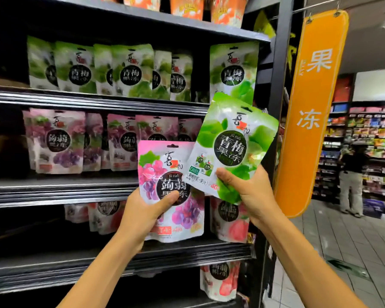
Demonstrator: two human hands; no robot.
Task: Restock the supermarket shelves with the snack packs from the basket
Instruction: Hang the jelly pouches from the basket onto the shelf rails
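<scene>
My left hand grips a pink-and-purple grape jelly pack by its lower left side, thumb across the front. My right hand grips a green plum jelly pack by its bottom edge, tilted to the right and overlapping the pink pack's upper right corner. Both packs are held up in front of the shelves. A row of matching green packs stands on the upper shelf, and a row of purple grape packs on the shelf below. The basket is out of view.
Peach-pink packs sit on the lower shelves, orange packs on the top one. An orange hanging sign hangs right of the black shelf post. A person stands in the tiled aisle by far shelves and a blue crate.
</scene>
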